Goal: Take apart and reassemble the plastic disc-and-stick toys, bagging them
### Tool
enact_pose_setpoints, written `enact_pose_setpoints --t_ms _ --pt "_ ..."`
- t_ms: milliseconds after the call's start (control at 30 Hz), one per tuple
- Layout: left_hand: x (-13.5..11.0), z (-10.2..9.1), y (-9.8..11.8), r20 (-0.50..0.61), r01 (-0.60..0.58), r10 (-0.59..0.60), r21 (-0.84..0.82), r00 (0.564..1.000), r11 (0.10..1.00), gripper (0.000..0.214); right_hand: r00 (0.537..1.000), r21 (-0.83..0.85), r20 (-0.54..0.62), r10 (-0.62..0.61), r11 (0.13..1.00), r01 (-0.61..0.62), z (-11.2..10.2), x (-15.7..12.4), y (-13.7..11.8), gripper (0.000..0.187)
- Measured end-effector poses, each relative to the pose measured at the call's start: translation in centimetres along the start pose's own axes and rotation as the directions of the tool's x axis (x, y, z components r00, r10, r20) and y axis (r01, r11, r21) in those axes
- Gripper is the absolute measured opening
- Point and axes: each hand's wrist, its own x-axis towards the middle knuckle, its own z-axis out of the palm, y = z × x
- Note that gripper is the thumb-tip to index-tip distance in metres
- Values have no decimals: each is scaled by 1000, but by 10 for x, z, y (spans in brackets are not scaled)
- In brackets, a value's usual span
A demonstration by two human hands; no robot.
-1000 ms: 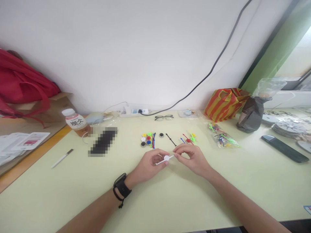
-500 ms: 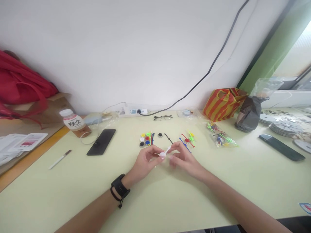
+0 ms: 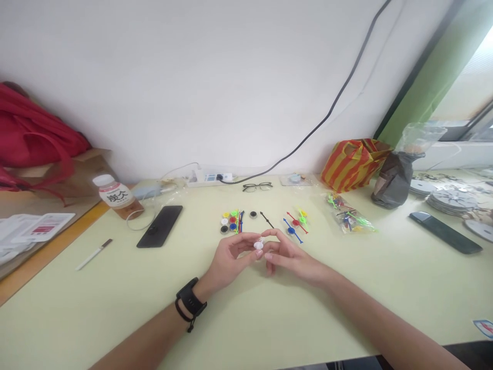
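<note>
My left hand [image 3: 230, 259] and my right hand [image 3: 289, 256] meet over the pale yellow table [image 3: 246, 318], both pinching a small white disc with a thin white stick [image 3: 259, 244]. The left wrist wears a black watch [image 3: 190, 302]. Just beyond the fingers lie small coloured round caps [image 3: 229, 221], several coloured sticks [image 3: 241, 221], a black cap [image 3: 253, 214], a black stick [image 3: 267, 219] and a few assembled coloured spinners [image 3: 296, 224].
A black phone [image 3: 160, 233], a drink bottle [image 3: 115, 197] and a white pen [image 3: 93, 254] lie left. Glasses [image 3: 257, 186] and a power strip [image 3: 210, 178] sit by the wall. A bag of coloured parts [image 3: 348, 217], a striped bag [image 3: 356, 164] and a dark remote [image 3: 444, 233] are right.
The two hands have drawn closer together and slightly away from me. The white stick, which lay level between them, now points mostly away and is largely hidden by the fingers.
</note>
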Motion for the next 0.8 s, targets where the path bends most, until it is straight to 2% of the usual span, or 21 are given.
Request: enact_pose_setpoints --t_ms 133,200,367,500,600,800 --pt "0 0 1 -28 -40 40 11 999 999 29 997 48 78 -4 999 0 3 1 3 55" --pt "0 -1 1 -39 -51 52 30 998 998 28 997 67 80 -4 998 -1 4 1 4 56" --pt "-1 -2 1 -34 -55 59 107 998 993 34 996 -17 -89 -17 1000 15 -2 1 -1 46" --pt "-3 -2 3 -12 -126 140 359 990 925 26 976 -69 -214 -43 997 28 -9 -1 -6 40" --pt "-4 0 3 14 -154 166 466 986 871 21 972 -114 -224 -71 992 46 -10 0 -5 37" --pt "-4 1 1 40 -154 152 433 988 888 13 971 -188 -210 -117 979 77 -12 3 1 36"
